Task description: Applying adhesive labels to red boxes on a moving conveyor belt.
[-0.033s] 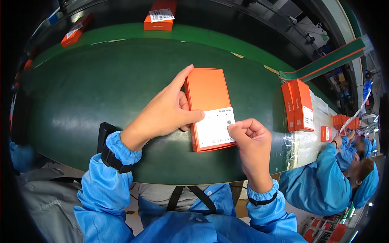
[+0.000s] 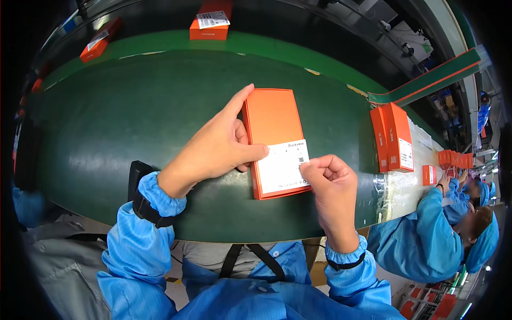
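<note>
A flat orange box point(image 2: 271, 114) lies on the green work surface in front of me, its long side pointing away. Over its near half is a white printed label point(image 2: 280, 173), whose right edge reaches the box's right edge. My left hand point(image 2: 216, 141) grips the box from the left, the index finger stretched along its side and the thumb pressing the label's upper left corner. At the label's right edge, my right hand point(image 2: 336, 186) is closed in a pinch, thumb and index finger on the label. The right fingertips partly hide that edge.
Two orange boxes point(image 2: 393, 137) stand at the right, with a smaller orange box point(image 2: 429, 175) beyond. More labelled boxes point(image 2: 209, 29) sit on the dark belt point(image 2: 154, 21) at the back. A green guide bar point(image 2: 426, 80) crosses far right. Co-workers in blue point(image 2: 416, 240) are at the right.
</note>
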{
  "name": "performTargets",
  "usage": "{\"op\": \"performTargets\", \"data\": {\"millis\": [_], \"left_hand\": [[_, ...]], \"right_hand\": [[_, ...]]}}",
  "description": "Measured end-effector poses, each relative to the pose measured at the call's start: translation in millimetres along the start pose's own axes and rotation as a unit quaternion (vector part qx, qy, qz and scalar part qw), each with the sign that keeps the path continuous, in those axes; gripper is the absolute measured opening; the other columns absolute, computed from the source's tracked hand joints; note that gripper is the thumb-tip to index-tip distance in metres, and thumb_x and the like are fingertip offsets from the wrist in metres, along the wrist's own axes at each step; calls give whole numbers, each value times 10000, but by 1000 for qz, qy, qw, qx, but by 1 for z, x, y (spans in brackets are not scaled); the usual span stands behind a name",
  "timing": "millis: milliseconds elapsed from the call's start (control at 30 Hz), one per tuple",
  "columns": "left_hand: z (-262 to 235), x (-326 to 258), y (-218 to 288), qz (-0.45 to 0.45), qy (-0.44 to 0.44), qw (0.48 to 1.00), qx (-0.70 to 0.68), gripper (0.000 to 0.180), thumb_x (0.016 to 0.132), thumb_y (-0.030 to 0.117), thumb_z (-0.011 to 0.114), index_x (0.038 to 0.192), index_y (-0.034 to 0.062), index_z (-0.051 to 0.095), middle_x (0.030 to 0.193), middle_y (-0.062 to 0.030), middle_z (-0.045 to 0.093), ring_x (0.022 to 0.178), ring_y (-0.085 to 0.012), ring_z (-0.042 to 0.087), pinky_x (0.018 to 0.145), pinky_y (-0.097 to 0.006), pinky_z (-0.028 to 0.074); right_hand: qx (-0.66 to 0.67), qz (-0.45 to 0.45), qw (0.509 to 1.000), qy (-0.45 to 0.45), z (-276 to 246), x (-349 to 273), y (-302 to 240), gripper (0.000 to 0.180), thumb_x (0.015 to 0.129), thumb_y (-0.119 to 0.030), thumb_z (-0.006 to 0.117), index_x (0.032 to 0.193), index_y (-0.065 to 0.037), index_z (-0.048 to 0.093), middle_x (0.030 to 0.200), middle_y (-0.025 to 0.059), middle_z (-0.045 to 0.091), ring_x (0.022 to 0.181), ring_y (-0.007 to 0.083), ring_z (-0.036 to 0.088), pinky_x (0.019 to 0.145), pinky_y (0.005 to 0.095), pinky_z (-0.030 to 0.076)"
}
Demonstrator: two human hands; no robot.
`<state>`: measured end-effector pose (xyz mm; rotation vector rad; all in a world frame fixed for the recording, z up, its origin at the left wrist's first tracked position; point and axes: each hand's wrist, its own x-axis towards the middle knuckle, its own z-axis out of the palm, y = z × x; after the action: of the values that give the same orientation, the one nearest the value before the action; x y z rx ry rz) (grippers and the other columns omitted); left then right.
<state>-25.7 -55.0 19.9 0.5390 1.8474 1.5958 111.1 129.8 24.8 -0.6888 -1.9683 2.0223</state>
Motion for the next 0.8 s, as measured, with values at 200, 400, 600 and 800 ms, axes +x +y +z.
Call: {"op": "performTargets", "data": {"millis": [200, 400, 600, 800], "left_hand": [[3, 0, 2, 1, -9, 1000, -13, 1023, 840, -4, 732, 1626, 64, 80, 718, -33, 531, 612, -110, 606, 586, -275, 534], [-1, -7, 1, 1, 3, 1000, 2, 1002, 852, -17, 713, 1624, 61, 78, 737, -44, 557, 614, -113, 612, 589, -266, 532], [9, 0, -2, 1, 68, 996, -52, 854, 924, 86, 664, 1599, 36, 144, 719, -44, 573, 574, -109, 602, 525, -260, 532], [9, 25, -7, 97, 248, 960, -85, 543, 969, 162, 608, 1444, 19, 388, 691, -20, 547, 508, -89, 539, 438, -233, 467]], "right_hand": [[-119, -37, 992, 17, 2, -1, 1, 174, 862, -88, 763, 899, 40, 653, 748, 71, 702, 668, 80, 643, 611, 228, 506], [-445, -93, 889, 55, -4, 11, -24, 404, 769, -267, 842, 910, 17, 593, 704, 123, 649, 644, 247, 652, 610, 365, 514], [-418, -165, 891, 63, -16, 14, -24, 527, 828, -223, 790, 1235, -28, 518, 962, 170, 652, 904, 359, 657, 780, 453, 530], [-576, -234, 783, 9, 51, 7, -2, 955, 729, -407, 775, 1532, -70, 382, 1280, 358, 470, 1109, 443, 498, 882, 492, 444]]}}
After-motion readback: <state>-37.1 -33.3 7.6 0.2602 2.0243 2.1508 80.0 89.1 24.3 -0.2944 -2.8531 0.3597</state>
